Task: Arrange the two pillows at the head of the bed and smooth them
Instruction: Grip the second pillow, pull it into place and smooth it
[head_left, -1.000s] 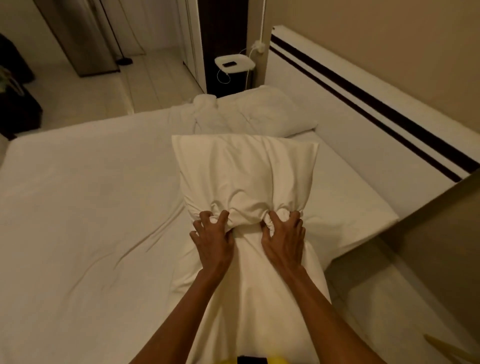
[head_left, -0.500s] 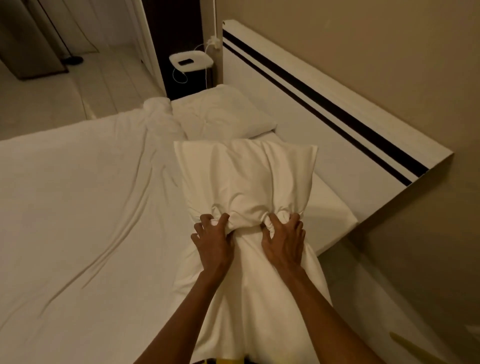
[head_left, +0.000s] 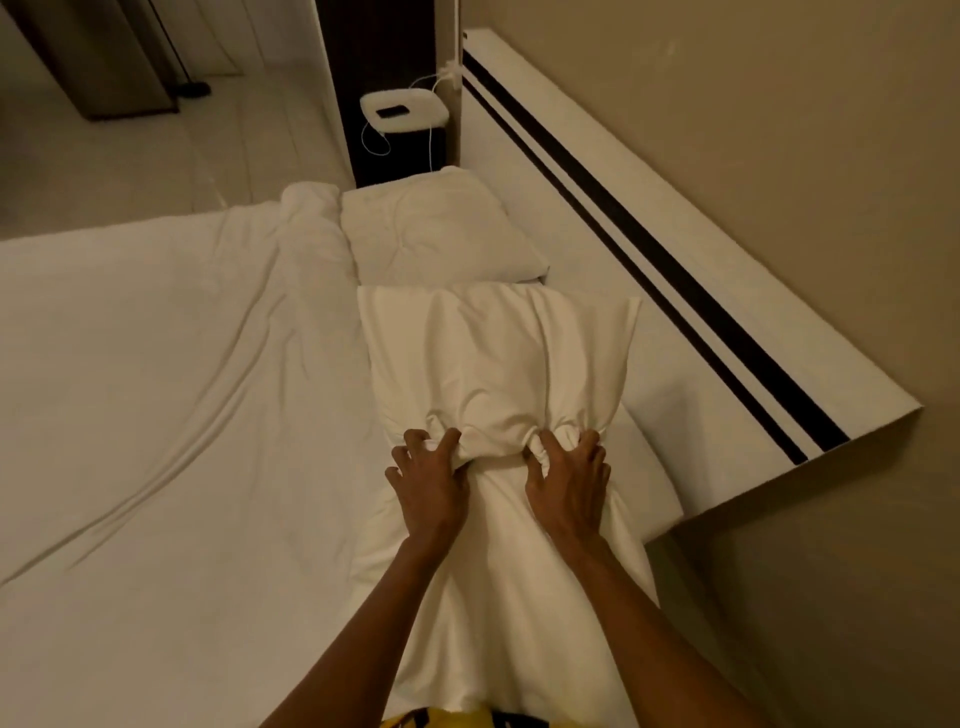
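Both hands, left (head_left: 430, 488) and right (head_left: 569, 483), clench bunched fabric of a cream cotton pillow (head_left: 498, 364) held over the white-sheeted bed (head_left: 156, 389), near the striped white headboard (head_left: 649, 249). A second white pillow (head_left: 436, 234) lies just beyond it.

The wide bed with a creased white sheet (head_left: 156, 389) carries a rumpled white pillow (head_left: 436, 234) near its striped white headboard (head_left: 649, 228). A bunched white cover (head_left: 306, 218) lies just beside that pillow.
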